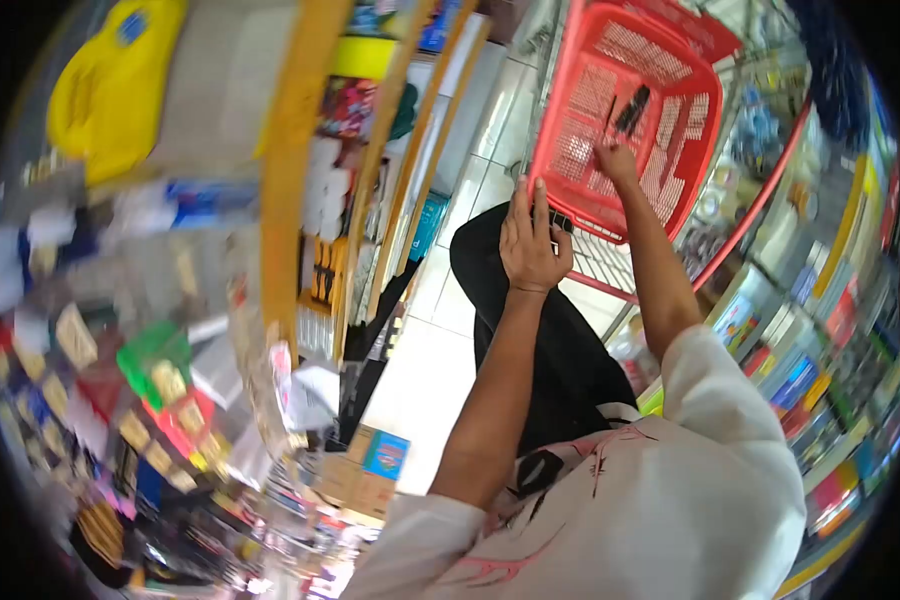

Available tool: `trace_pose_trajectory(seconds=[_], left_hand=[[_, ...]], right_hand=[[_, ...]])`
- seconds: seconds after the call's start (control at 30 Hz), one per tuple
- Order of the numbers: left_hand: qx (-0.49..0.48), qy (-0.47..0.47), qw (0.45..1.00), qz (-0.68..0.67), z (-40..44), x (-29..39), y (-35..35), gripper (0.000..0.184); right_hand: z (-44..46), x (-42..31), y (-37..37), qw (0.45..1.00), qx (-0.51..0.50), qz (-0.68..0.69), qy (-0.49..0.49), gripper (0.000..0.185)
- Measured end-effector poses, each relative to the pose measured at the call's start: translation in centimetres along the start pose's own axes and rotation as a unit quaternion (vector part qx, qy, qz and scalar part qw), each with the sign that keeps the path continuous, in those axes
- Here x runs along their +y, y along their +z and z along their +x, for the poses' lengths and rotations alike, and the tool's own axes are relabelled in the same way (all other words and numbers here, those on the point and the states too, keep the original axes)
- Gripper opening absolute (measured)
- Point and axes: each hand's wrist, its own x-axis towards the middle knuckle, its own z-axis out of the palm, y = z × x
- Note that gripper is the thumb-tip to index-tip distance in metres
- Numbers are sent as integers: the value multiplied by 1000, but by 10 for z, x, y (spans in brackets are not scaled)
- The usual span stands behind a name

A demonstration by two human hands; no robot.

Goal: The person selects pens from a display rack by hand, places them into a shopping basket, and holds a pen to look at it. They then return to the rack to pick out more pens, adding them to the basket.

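A red plastic shopping basket [705,130] with slotted walls sits in front of me on a metal shopping cart [610,262]. My left hand [535,245] lies at the basket's near left corner, fingers stretched out against the rim. Reaching down into the basket is my right hand [617,160], its fingers drawn together; whatever they may hold is too small and blurred to make out. Just beyond those fingers, a black object [632,108] and a thin dark stick-like item [610,108] show against the basket floor.
Store shelves with yellow-orange edges [295,180] stand on the left, full of packaged goods. More stocked shelves [800,370] run along the right. White tiles [440,310] cover the floor. Cardboard boxes [355,480] sit at lower left.
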Motion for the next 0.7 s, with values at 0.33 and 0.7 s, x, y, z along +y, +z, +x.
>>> trace_pose_trajectory(seconds=[0.33,0.7], left_hand=[[-96,-32,967,-232,2,-8,-83,60],[75,-91,932,-342,-63,45,-312,37]], right_hand=[[-217,-94,-121,891,-125,433,-61,23],[-404,-214,-132,791,-358,267,-418,12]])
